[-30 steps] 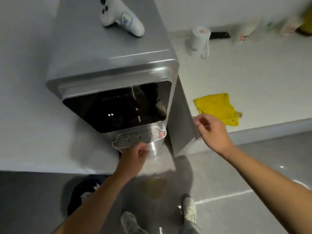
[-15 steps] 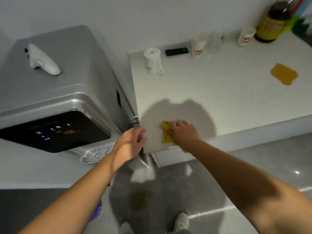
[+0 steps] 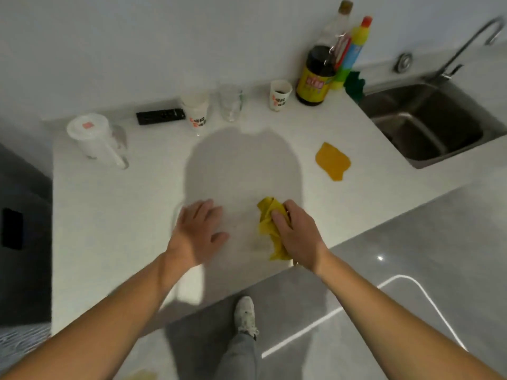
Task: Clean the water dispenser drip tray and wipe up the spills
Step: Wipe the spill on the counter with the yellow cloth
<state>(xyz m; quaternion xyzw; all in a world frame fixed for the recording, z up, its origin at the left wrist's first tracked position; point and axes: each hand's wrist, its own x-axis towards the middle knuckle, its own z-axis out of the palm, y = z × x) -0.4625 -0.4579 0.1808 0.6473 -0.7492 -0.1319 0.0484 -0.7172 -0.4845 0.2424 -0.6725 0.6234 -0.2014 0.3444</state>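
We find our right hand (image 3: pixel 297 234) near the front edge of the white counter (image 3: pixel 109 215), its fingers curled round a bunched yellow cloth (image 3: pixel 270 223). It grips the cloth and holds it down on the surface. Our left hand (image 3: pixel 196 231) lies just beside it, apart from the cloth. Its fingers are straight, the palm faces down on the counter, and it holds nothing.

An amber spill (image 3: pixel 332 161) sits on the counter beyond the right hand, well apart from the cloth, between it and the sink (image 3: pixel 428 127). Along the back wall stand a lidded jug (image 3: pixel 92 138), a black remote (image 3: pixel 160 116), two printed cups, a clear glass (image 3: pixel 230 105) and a dark bottle (image 3: pixel 315 78). One shoe (image 3: pixel 245 314) shows on the grey floor below.
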